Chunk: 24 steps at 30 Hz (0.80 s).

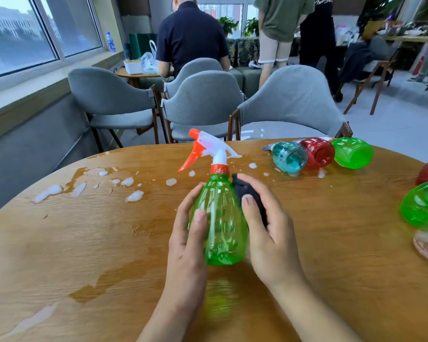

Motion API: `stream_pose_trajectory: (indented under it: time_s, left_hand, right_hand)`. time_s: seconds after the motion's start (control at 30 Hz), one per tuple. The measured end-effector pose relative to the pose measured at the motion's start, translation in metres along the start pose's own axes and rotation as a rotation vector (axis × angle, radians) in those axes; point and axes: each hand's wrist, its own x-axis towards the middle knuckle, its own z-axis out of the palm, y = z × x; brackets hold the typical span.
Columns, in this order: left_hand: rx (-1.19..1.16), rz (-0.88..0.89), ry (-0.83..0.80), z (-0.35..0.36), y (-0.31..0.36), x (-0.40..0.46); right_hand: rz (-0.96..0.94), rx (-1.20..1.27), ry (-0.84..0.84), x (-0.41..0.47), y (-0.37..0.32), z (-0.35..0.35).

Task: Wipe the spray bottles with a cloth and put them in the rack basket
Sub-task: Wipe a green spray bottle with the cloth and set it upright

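A green spray bottle (221, 225) with a white and orange trigger head stands upright, raised a little above the wooden table (84, 243). My left hand (188, 243) grips its left side with fingers curled round the body. My right hand (267, 233) presses a dark cloth (247, 196) against the bottle's right side, fingers curled over the cloth. No rack basket is in view.
Teal (289, 156), red (318, 151) and green (353, 151) bottles lie on their sides at the table's far right. More bottles (423, 203) lie at the right edge. Water puddles (92, 183) cover the table's left. Grey chairs (200, 104) stand behind; people stand further back.
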Motion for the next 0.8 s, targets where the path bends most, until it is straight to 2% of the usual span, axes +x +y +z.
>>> stream_pose_trajectory:
  time_s: [0.07, 0.1, 0.2, 0.27, 0.33, 0.47, 0.53, 0.6, 0.73, 0.8]
  left_hand:
    - [-0.047, -0.001, 0.040, -0.003, 0.001, 0.002]
    - [-0.069, -0.003, 0.062, -0.005, 0.001, 0.004]
    - [-0.030, 0.024, 0.087, -0.013, -0.001, 0.007]
    - [0.049, 0.067, 0.024, -0.011, 0.000, 0.003]
    - [0.101, 0.087, -0.011, -0.007, -0.001, -0.001]
    - [0.048, 0.057, 0.012, -0.003, -0.002, -0.001]
    - [-0.001, 0.028, 0.060, -0.005, -0.001, 0.002]
    - [-0.021, 0.030, 0.111, -0.009, 0.000, 0.005]
    - [0.004, 0.050, 0.085, -0.009, 0.002, 0.003]
    - [0.044, 0.068, 0.033, -0.003, 0.000, -0.002]
  right_hand:
    - [0.112, 0.076, 0.007, -0.013, 0.002, 0.009]
    - [0.082, 0.050, 0.008, -0.022, 0.000, 0.013]
    - [-0.253, -0.147, -0.118, -0.037, -0.013, 0.017]
    - [-0.434, -0.233, -0.221, -0.030, -0.019, 0.017]
    - [-0.409, -0.254, -0.197, -0.016, -0.021, 0.015]
    - [-0.097, -0.101, -0.026, -0.002, -0.012, 0.009]
    - [-0.013, -0.061, 0.004, -0.014, -0.006, 0.012]
    - [-0.091, -0.128, -0.028, -0.033, -0.004, 0.016]
    - [-0.441, -0.263, -0.185, -0.041, -0.007, 0.020]
    - [-0.414, -0.266, -0.140, -0.025, -0.011, 0.017]
